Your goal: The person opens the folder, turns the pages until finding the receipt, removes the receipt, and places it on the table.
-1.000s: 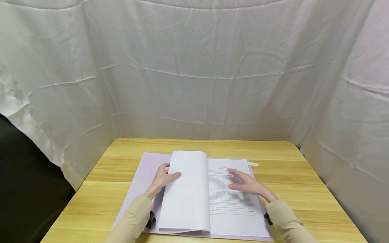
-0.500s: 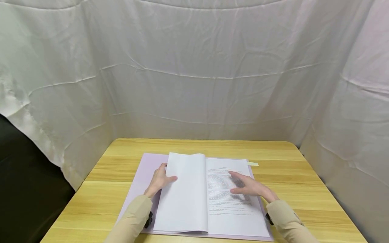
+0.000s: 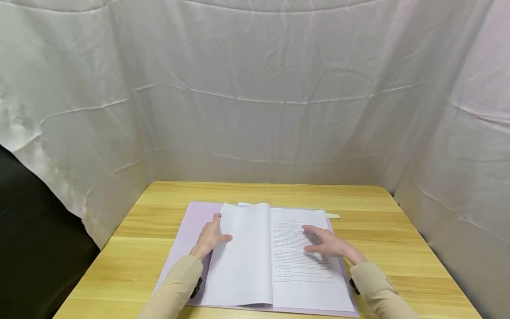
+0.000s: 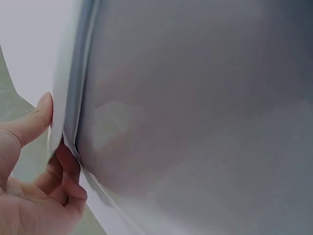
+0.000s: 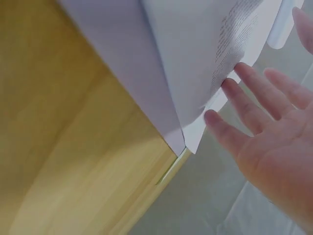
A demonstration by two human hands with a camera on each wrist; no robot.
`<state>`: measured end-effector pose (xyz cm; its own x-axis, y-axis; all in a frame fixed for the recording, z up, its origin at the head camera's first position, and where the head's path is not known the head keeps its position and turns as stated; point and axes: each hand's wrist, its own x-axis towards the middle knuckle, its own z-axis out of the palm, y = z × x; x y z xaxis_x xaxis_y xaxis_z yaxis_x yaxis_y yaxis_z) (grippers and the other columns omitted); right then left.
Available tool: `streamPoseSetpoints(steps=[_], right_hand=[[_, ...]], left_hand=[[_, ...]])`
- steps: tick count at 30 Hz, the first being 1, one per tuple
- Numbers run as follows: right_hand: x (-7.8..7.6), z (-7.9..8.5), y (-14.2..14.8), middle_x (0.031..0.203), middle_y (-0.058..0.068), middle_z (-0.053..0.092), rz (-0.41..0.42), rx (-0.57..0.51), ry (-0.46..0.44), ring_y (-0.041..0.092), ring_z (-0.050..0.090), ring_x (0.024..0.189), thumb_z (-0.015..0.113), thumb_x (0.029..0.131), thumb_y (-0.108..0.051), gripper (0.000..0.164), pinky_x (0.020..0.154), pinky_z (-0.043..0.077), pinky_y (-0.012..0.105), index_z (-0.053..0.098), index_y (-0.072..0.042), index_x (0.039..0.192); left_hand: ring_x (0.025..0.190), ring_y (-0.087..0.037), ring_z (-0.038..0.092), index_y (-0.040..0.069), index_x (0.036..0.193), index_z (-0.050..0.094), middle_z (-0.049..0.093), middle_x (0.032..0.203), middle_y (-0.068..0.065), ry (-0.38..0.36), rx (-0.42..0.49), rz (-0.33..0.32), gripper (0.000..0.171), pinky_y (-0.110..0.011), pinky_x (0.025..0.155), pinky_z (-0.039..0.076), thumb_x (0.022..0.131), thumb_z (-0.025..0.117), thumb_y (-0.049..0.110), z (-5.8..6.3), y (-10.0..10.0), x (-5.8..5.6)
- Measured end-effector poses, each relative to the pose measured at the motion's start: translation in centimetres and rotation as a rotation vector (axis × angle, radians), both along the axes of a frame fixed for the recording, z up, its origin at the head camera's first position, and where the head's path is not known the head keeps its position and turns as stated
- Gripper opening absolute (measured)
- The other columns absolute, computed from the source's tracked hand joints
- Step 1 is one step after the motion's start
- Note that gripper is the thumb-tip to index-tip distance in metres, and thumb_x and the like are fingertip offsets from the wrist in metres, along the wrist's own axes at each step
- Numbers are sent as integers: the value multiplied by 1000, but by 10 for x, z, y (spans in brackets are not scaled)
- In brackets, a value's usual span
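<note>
A pale purple folder [image 3: 180, 256] lies opened flat, with white paper sheets inside. On its left half, turned pages [image 3: 243, 261] show a blank side and curve over near the middle. My left hand [image 3: 209, 239] grips their left edge, thumb on top and fingers beneath, as the left wrist view shows around the sheets' edges [image 4: 73, 88]. Over the printed page [image 3: 295, 274] on the right half is my right hand [image 3: 328, 243], its fingers spread and holding nothing. In the right wrist view the right hand's fingers [image 5: 252, 112] look slightly apart from the paper.
A wooden table [image 3: 398, 248] carries the folder close to its near edge. A pale yellow tab [image 3: 332, 215] sticks out at the folder's upper right. Light grey cloth [image 3: 279, 124] hangs around the table, and a dark area [image 3: 36, 230] shows at the left.
The turned pages have shifted a little left and settled lower, my left hand moving with them. My right hand has moved slightly right and down. A white edge now shows behind the pages' top.
</note>
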<state>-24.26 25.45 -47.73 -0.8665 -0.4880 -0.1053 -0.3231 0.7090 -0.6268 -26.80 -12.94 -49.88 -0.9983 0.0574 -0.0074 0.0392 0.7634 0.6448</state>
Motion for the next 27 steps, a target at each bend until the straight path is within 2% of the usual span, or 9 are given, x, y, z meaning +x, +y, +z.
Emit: streamPoseSetpoints(steps=[4,8,10,13,17,21,27], right_hand=[[-10,0,3,137,29,59,-3,-3,82,50,51,131,72,93,-26,66,107,41,67,46,6,144],[-23,-1,8,140,32,56,-38,-21,124,52,48,133,72,93,-22,62,110,39,67,49,8,141],[-31,-2,11,143,32,52,-65,-17,125,53,44,136,72,92,-21,61,113,35,67,49,8,141],[-41,-4,15,144,32,51,-106,18,147,53,42,138,73,91,-20,61,115,33,67,50,8,140],[-53,-6,19,144,34,50,-142,80,169,54,43,136,74,91,-22,62,115,34,67,50,8,140],[-60,-7,21,143,36,49,-168,94,158,55,43,135,74,90,-22,65,115,33,67,49,9,140],[-67,-12,26,143,36,50,-198,98,163,55,43,135,74,89,-21,63,115,33,66,49,11,139]], left_hand=[[118,-48,58,-10,147,36,58,133,-34,39,-83,-15,90,-57,100,49,78,87,20,-2,-1,-1],[117,-44,52,-9,145,42,52,136,-31,72,-154,-49,85,-55,97,46,80,86,25,-2,-3,-1],[123,-45,49,-8,144,45,49,141,-30,71,-169,-78,80,-57,101,44,82,84,26,-1,-5,0],[140,-48,39,-7,145,45,42,153,-27,35,-168,-125,75,-65,112,34,87,79,27,-1,-8,1],[151,-47,25,-6,152,36,32,162,-25,-40,-158,-170,78,-68,121,20,93,72,29,-2,-12,1],[153,-46,20,-5,154,31,27,164,-24,-83,-171,-193,79,-67,123,17,95,69,32,-1,-13,1],[153,-46,21,-5,154,31,27,165,-23,-103,-223,-210,78,-65,123,19,97,66,35,0,-14,0]])
